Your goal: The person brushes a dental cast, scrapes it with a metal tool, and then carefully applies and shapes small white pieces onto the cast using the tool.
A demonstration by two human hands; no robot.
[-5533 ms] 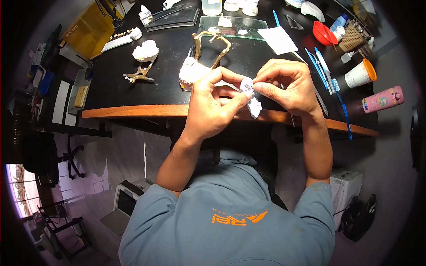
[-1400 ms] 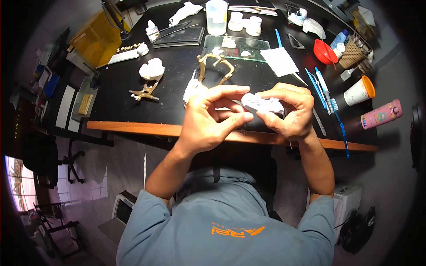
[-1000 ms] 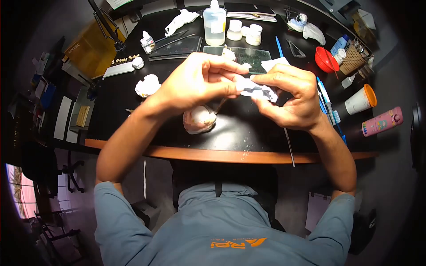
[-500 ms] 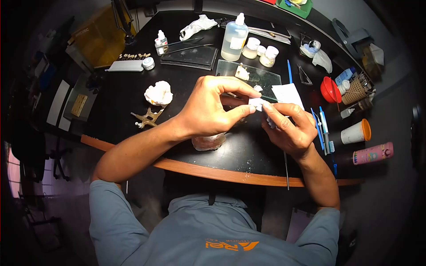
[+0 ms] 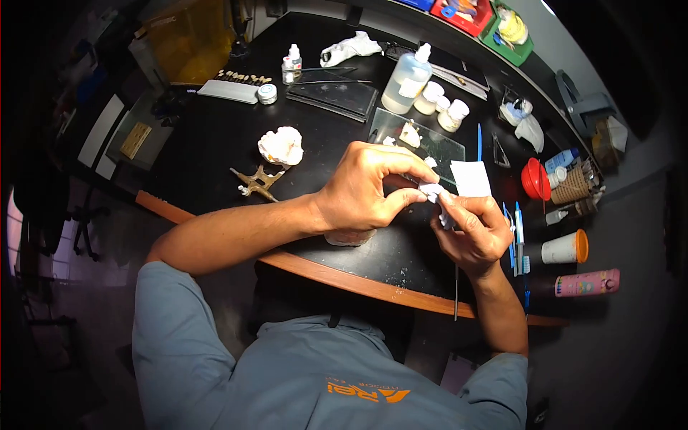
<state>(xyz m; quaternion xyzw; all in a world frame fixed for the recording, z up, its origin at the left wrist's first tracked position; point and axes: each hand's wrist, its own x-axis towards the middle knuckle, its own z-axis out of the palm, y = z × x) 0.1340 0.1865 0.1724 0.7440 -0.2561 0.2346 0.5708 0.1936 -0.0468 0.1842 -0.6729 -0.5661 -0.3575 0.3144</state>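
My left hand (image 5: 364,188) arches over the table with thumb and forefinger closed on a small white tissue-like piece (image 5: 430,190). From the other side, the fingertips of my right hand (image 5: 476,231) pinch the same piece. More crumpled white material (image 5: 446,218) shows beneath the right fingers. Partly hidden below my left hand is a pinkish-white plaster cast (image 5: 350,237). Beyond the hands lies a glass slab (image 5: 446,143), bearing a small cream dental model (image 5: 411,134) and white bits.
A white plaster cast (image 5: 281,145) and a brass-coloured articulator (image 5: 256,181) lie to the left. At the back stand a large liquid bottle (image 5: 406,82) and small jars (image 5: 451,115). A paper pad (image 5: 470,178), red bowl (image 5: 534,178), toothbrush (image 5: 526,264) and orange-lidded cup (image 5: 562,248) are right.
The camera view has turned slightly, shifting the table's contents. Both hands keep their pinch on the white piece, which now shows less between the fingertips.
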